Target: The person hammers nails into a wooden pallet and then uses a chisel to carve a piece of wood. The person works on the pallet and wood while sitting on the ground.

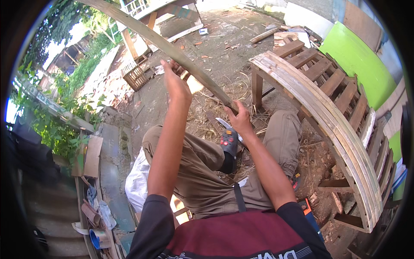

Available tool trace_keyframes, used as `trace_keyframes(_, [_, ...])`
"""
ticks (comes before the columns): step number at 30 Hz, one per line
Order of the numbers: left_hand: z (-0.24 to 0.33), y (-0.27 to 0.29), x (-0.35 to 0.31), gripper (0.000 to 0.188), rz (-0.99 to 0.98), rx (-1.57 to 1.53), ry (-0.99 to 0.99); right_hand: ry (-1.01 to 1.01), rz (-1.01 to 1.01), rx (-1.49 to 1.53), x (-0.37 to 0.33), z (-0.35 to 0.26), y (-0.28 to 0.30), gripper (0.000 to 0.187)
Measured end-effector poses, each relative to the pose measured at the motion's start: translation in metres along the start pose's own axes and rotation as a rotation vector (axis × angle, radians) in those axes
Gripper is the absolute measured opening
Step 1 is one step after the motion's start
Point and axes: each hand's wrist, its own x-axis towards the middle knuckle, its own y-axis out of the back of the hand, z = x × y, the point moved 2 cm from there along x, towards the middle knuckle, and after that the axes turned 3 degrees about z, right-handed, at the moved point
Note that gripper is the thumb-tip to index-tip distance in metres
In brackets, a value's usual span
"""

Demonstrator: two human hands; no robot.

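This is a yard outside, with brown dirt ground (224, 47). A wooden frame with slats (319, 69) stands on the right, near a smooth, bright green board (355, 64). The right hand (240, 118) is wrapped tight around the near end of a long wooden strip (148, 34). The left hand (177, 84) is by its lower edge, fingers bent; I cannot tell if they grip. The strip is thin and dull tan.
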Motion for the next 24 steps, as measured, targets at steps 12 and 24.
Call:
trace_keyframes(12, [-0.036, 0.110, 0.077, 0.054, 0.347, 0.237, -0.082, -0.058, -0.318, -0.259, -0.090, 0.064, -0.101, 0.075])
trace_keyframes(24, [-0.056, 0.097, 0.074, 0.047, 0.246, 0.292, -0.141, -0.706, -0.529, -1.100, -0.158, 0.256, -0.039, 0.069])
